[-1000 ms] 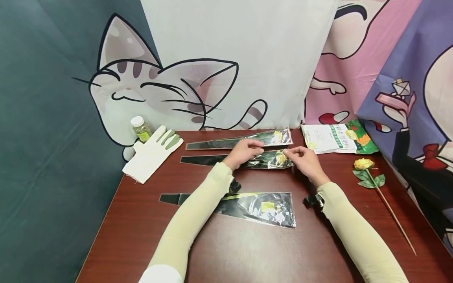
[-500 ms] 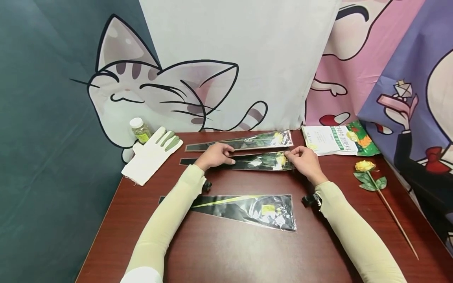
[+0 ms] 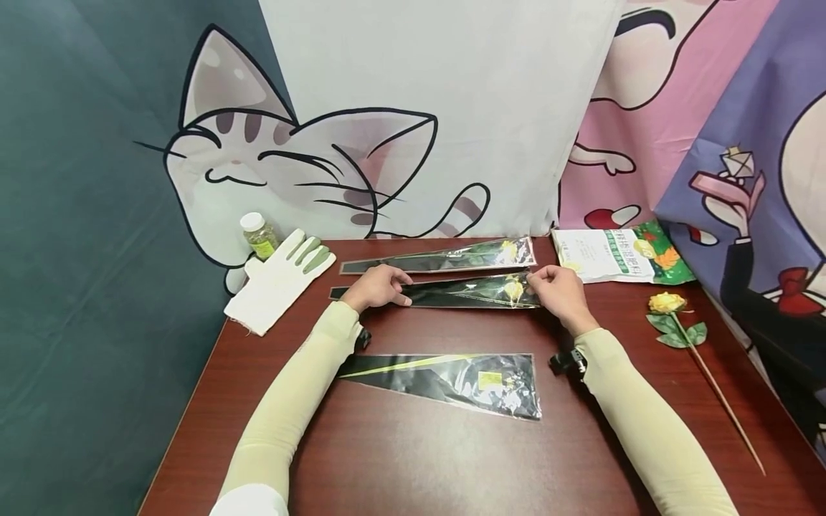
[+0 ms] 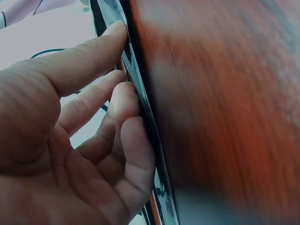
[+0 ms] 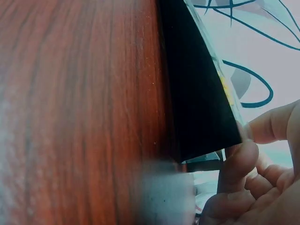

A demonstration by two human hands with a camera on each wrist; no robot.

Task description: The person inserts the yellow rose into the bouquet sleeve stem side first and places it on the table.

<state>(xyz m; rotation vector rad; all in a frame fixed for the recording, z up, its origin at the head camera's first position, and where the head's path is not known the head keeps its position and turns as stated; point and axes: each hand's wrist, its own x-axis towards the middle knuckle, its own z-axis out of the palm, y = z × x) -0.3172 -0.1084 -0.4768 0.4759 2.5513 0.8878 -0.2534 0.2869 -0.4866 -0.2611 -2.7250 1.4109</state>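
A flower sleeve [image 3: 452,294], dark with a clear front, lies across the table with a yellow rose [image 3: 514,289] inside its wide right end. My right hand [image 3: 560,292] pinches the far corner of that wide end between thumb and fingertips. In the right wrist view the sleeve's black back [image 5: 199,93] is tipped up from the wood. My left hand [image 3: 376,287] rests over the narrow part, thumb and fingertips spread across it. Fingers [image 4: 136,150] lie against the sleeve's film in the left wrist view.
Behind lies another sleeved rose [image 3: 452,258]; nearer lies a flat sleeve with a yellow label [image 3: 490,380]. A white glove [image 3: 274,287] and a capped jar [image 3: 259,235] stand left. At right are a printed bag [image 3: 613,254] and a loose yellow rose [image 3: 667,303].
My left hand has slid left along the sleeve, from near the rose to the narrow part. The right hand keeps its pinch at the wide end, shifting slightly right.
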